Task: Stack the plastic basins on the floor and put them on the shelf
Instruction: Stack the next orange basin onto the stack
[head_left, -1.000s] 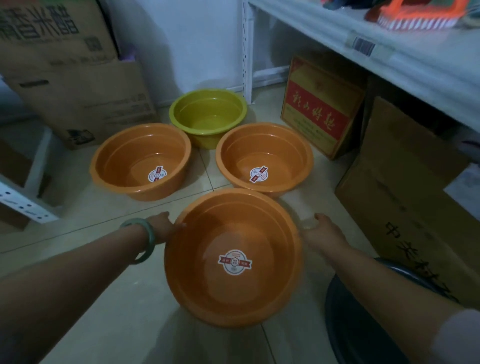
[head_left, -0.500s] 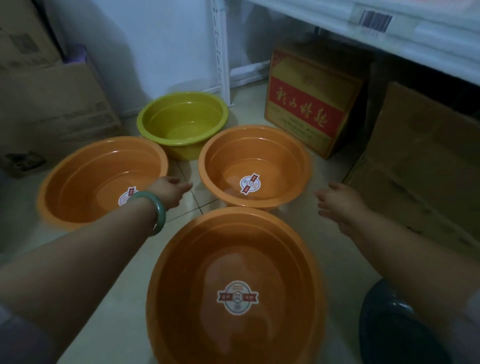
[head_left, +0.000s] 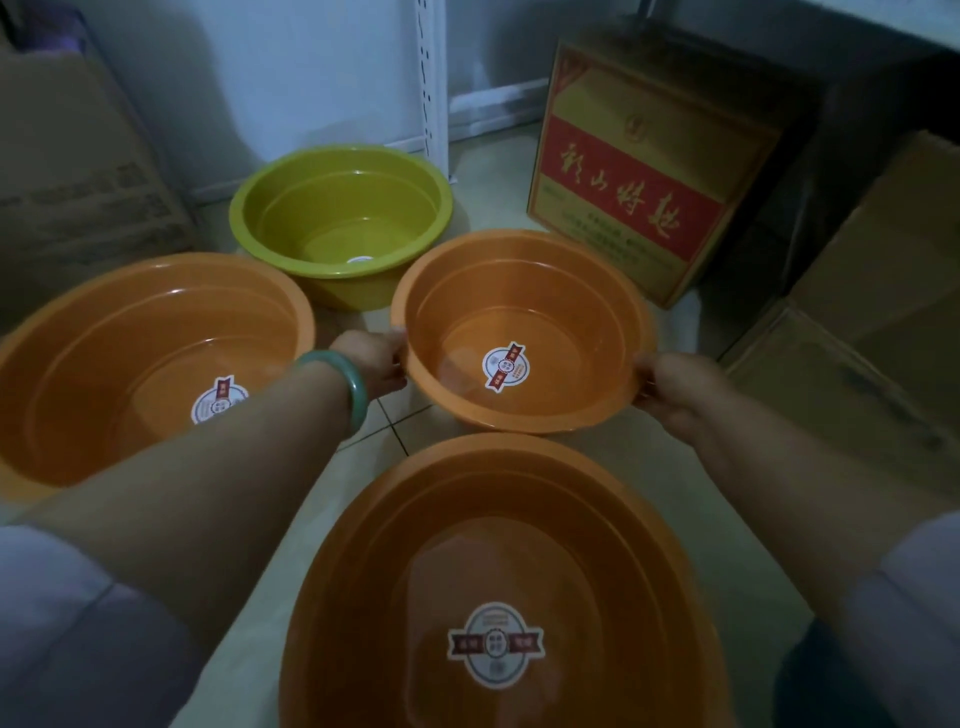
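Three orange plastic basins and one green basin (head_left: 340, 218) stand on the tiled floor. The middle orange basin (head_left: 524, 291), with a round label inside, is held by both hands: my left hand (head_left: 371, 366), wearing a green bangle, grips its left rim, and my right hand (head_left: 670, 392) grips its right rim. A larger orange basin (head_left: 130, 332) sits to the left, partly behind my left forearm. The nearest orange basin (head_left: 467, 525) lies below, between my arms. The green basin stands behind, near the wall.
A red and gold carton (head_left: 639, 192) stands right of the basins, beside plain cardboard boxes (head_left: 872, 312). More cardboard (head_left: 88, 171) leans at the left. A white shelf upright (head_left: 431, 78) rises behind the green basin. A dark round object (head_left: 810, 675) shows at the lower right.
Both hands let go of the nearest orange basin, moved forward and closed on the rims of the middle orange basin. The view has shifted closer and lower.
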